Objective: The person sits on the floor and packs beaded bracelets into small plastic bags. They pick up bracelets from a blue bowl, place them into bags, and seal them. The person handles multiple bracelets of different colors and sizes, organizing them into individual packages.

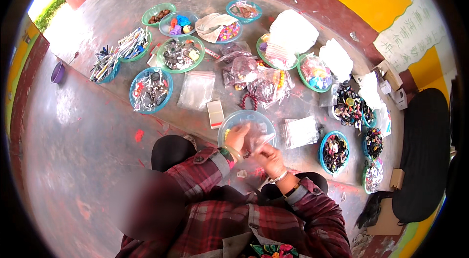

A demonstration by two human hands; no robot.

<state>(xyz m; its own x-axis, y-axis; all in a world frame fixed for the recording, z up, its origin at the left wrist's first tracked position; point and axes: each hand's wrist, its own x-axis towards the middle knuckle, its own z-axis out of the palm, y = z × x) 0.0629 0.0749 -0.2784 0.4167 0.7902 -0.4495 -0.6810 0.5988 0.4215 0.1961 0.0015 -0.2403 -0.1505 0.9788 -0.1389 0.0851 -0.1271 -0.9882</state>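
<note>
Both of my hands are close together over the near side of a clear plastic bowl [268,120], which has a few small yellow pieces at its left side. My left hand [236,142] is closed on one side of a small clear plastic bag [258,137]. With its fingers pinched at the bag's lower edge, my right hand [271,161] holds the other side. What lies inside the bag is too small to make out. Just beyond the bowl lies a dark red bead bracelet [249,102]. A small white and tan box [215,114] is left of the bowl.
Flat clear bags lie in stacks left [196,90] and right [301,132] of the bowl. Farther off are bagged bead strings [271,82], a green basket of trinkets [201,61], a blue basket [170,93] and pens [134,43]. A blue basket of hair ties [321,156] stands right.
</note>
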